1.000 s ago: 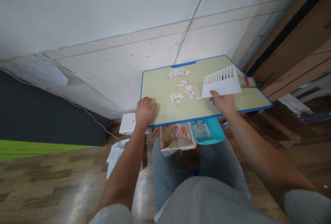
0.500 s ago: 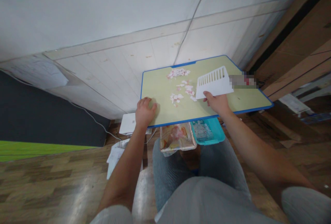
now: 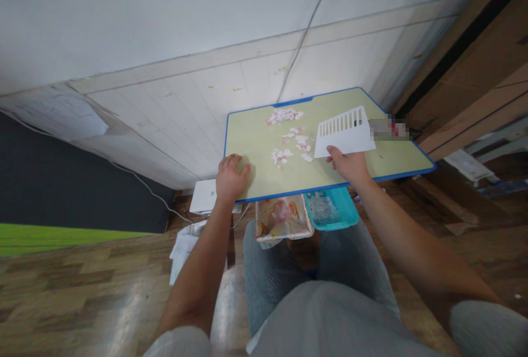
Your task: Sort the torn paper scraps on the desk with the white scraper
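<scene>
My right hand (image 3: 348,166) grips a thin white sheet with a row of slots (image 3: 344,139) by its near edge, thumb on top. The sheet is over the right part of a pale yellow-green folding table (image 3: 256,181) with a blue rim. At the table's left edge my left hand (image 3: 232,176) lies flat with its fingers stretched out, holding nothing. Between my hands, small white and pink paper-like scraps (image 3: 302,142) lie scattered. A denser heap of such scraps (image 3: 284,116) sits near the far edge.
Below the near edge, by my lap, hang a patterned lined bin (image 3: 284,230) and a turquoise bin (image 3: 348,214), both with scraps inside. A blurred-out object (image 3: 390,127) lies at the table's right. Behind stands a white wall (image 3: 185,115); cardboard boxes (image 3: 466,82) are on the right.
My right hand and the white slotted sheet have shifted slightly to the right, leaving a wider gap to the scraps. My left hand has stayed in place.
</scene>
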The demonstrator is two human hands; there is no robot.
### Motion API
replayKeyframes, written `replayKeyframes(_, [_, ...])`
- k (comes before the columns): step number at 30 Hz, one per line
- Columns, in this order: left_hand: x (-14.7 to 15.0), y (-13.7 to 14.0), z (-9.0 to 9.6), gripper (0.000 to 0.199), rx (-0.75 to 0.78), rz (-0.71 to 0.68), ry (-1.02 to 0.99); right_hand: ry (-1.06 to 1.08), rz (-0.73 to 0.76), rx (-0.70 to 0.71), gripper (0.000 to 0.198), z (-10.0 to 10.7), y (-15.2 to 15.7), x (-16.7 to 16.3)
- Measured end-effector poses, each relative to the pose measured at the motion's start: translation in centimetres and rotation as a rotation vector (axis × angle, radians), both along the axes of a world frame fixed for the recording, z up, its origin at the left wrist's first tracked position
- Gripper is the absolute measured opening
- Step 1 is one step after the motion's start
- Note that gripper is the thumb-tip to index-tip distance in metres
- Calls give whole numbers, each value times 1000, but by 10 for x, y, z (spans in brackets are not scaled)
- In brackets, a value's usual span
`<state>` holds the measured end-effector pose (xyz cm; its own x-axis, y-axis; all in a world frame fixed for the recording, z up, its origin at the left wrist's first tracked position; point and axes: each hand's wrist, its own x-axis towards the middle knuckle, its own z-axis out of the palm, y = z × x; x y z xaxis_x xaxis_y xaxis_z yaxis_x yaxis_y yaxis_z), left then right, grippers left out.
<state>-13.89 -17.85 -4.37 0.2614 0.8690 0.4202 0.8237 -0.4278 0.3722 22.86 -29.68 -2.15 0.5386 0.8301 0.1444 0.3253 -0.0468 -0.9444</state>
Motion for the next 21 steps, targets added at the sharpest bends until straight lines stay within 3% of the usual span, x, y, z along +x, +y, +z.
replayKeyframes(21, [0, -1, 2, 38, -12, -4, 18, -59, 8, 18, 38, -6, 0, 0])
